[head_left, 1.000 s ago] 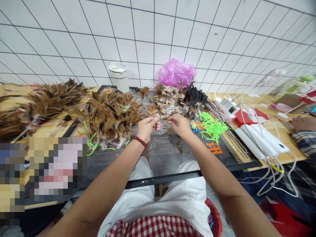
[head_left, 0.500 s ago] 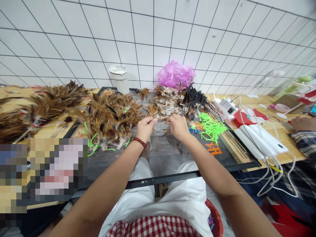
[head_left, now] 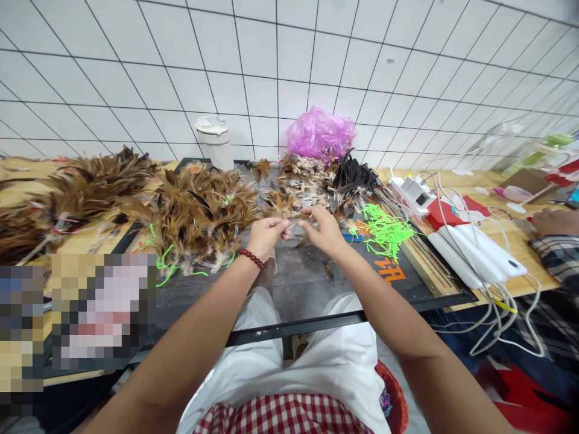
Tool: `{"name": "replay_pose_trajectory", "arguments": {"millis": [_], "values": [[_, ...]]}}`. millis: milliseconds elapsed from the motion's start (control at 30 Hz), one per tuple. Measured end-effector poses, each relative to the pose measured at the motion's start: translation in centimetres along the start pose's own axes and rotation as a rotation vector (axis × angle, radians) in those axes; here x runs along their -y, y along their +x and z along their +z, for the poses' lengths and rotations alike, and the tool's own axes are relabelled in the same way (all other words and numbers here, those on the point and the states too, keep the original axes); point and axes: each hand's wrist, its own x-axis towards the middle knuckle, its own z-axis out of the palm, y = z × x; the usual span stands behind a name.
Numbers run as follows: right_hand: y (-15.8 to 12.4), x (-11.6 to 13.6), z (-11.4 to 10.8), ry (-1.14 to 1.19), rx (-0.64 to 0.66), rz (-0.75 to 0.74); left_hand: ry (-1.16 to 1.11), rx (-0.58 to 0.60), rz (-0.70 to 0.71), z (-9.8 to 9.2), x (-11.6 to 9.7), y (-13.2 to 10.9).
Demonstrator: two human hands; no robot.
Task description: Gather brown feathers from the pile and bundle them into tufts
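Note:
My left hand [head_left: 266, 237], with a red bead bracelet [head_left: 252, 259] at the wrist, is closed in a pinch on what looks like a thin, pale feather [head_left: 295, 222]. Close to its fingertips, my right hand [head_left: 322, 229] has its thumb and fingers bent together; what they grip is too small to make out. Just beyond both hands lie loose brown and pale feathers [head_left: 307, 190]. A large heap of brown feathers [head_left: 199, 211] rests left of my left hand. Bright green strings [head_left: 384, 229] lie right of my right hand, with a small blue tool [head_left: 351, 237] beside them.
A dark board [head_left: 289, 289] lies over my lap. Black feathers [head_left: 353, 178], a pink plastic bag [head_left: 321, 134] and a white lidded cup [head_left: 215, 143] stand near the tiled wall. White power strips with cables [head_left: 479, 256] and a co-worker's hand [head_left: 556, 222] are at right.
My hands have come closer together, the right fingers moving left to the left fingertips. A thin pale piece now shows between them. The view has shifted slightly.

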Motion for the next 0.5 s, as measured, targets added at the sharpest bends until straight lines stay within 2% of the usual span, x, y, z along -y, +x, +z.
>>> {"name": "replay_pose_trajectory", "arguments": {"millis": [133,233,333,500], "values": [[0.5,-0.7,0.8,0.421,0.057,0.195,-0.124,0.052,-0.040,0.2,-0.4,-0.3],[0.6,-1.1,1.2,0.548,0.122,0.234,-0.159,0.089,-0.065,0.5,-0.7,-0.6],[0.5,-1.0,0.9,0.476,0.118,0.210,-0.164,0.096,-0.106,0.6,-1.0,-0.9],[0.2,-0.2,-0.3,0.070,-0.016,-0.040,-0.124,0.127,-0.222,0.3,-1.3,-1.0]]}}
